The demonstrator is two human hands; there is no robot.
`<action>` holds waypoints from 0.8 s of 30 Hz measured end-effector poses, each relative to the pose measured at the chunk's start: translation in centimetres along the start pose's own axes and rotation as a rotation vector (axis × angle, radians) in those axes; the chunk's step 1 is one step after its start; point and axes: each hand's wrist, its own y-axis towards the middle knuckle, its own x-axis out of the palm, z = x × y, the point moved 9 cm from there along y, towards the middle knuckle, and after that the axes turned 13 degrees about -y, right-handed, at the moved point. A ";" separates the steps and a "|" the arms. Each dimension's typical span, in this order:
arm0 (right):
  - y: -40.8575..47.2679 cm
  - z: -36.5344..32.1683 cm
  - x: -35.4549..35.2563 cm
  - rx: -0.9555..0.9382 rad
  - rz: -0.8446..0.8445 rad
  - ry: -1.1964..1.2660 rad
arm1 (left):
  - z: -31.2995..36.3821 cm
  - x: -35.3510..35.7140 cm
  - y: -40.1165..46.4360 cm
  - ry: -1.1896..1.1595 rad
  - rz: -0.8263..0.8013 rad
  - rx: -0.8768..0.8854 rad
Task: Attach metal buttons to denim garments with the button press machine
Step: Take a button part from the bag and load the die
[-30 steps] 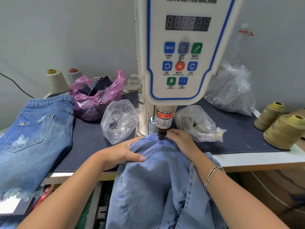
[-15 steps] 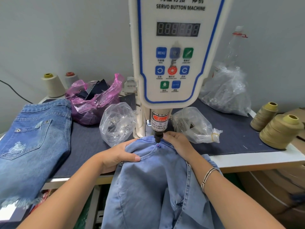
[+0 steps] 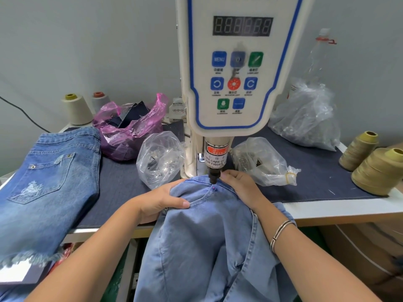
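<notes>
Both hands, left (image 3: 158, 200) and right (image 3: 239, 186), still grip the denim (image 3: 209, 236) under the punch (image 3: 212, 177). Nothing's really moved in 1 second, so it's lined up for pressing.

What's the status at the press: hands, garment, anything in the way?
Left hand and right hand grip light denim garment. Waistband under press head. Right fingertips beside punch.

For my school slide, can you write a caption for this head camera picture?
Two hands, left hand and right hand, hold light denim garment under the button machine punch.
</notes>
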 end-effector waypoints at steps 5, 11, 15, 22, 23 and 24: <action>0.0 -0.1 0.2 -0.004 -0.013 0.000 | 0.0 0.0 0.0 -0.004 -0.004 -0.009; 0.0 0.2 0.1 0.013 -0.004 -0.007 | 0.0 0.1 0.1 -0.006 -0.014 -0.009; 0.0 0.0 0.0 -0.010 0.002 -0.047 | 0.1 0.2 0.1 -0.004 -0.027 -0.005; -0.1 0.1 0.2 0.005 -0.014 -0.044 | 0.1 0.3 0.1 -0.008 -0.008 -0.013; -0.1 0.1 0.2 0.009 -0.013 -0.040 | 0.2 0.4 0.0 -0.021 -0.006 -0.015; -0.1 0.2 0.2 0.014 -0.013 -0.036 | 0.3 0.5 0.0 -0.029 -0.002 -0.014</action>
